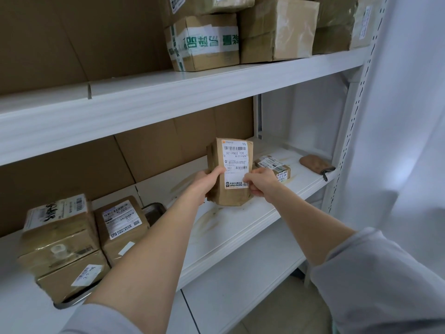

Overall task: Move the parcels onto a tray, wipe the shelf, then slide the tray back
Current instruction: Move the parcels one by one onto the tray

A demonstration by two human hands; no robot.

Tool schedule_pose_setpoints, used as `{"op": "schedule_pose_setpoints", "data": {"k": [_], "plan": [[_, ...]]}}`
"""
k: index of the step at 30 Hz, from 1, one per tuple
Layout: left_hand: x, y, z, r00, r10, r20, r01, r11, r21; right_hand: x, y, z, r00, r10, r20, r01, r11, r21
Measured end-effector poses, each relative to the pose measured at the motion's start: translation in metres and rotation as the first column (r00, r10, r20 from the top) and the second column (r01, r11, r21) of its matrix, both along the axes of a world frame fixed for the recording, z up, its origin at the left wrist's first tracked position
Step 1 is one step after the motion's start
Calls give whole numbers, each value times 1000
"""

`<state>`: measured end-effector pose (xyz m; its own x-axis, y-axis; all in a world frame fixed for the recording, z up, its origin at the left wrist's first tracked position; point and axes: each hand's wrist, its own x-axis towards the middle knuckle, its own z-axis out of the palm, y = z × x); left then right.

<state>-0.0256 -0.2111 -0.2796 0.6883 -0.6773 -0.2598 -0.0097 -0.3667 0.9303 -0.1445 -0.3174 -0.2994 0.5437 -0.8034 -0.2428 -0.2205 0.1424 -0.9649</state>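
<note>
- Parcel in hand (230,172): small brown paper-wrapped packet with a white label, upright over the middle shelf (240,227). We cannot tell whether its bottom edge rests on the board or is just above it.
- Left hand (207,182) grips the packet's left side, thumb on the front. Right hand (261,180) pinches the lower right edge by the label.
- Handling, as we judge it: light, wrapping creased and a little soft, corners dented. The taped paper may be slick, so we hold it by both sides rather than by the label.
- Tray (154,209): metal, on the same shelf to the left, with only rim corners showing.
- Count, parcels on this shelf: one held and one flat parcel (274,166) lying just right of it. Boxes on the tray (120,225) number two for certain, and the left one may be two stacked.
- Count, other: one tray and one brown cloth (315,163) at the shelf's right end.
- Upper shelf: at least four more cartons (204,42).
</note>
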Motion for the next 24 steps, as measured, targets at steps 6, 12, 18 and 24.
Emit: {"op": "schedule_pose_setpoints", "data": {"k": [6, 12, 18, 24], "plan": [[0, 2, -1, 999, 48, -13, -48, 999, -10, 6, 4, -1, 1000, 14, 16, -14, 1000, -12], [3, 4, 0, 999, 36, -15, -36, 999, 6, 9, 6, -3, 999, -32, 27, 32, 999, -22], [6, 2, -5, 999, -47, 23, 47, 999, 1, 11, 6, -3, 998, -37, 50, 37, 999, -5], [8, -2, -10, 998, -22, 51, 24, 999, -30, 7, 9, 2, 996, -34, 80, 32, 999, 19]]}}
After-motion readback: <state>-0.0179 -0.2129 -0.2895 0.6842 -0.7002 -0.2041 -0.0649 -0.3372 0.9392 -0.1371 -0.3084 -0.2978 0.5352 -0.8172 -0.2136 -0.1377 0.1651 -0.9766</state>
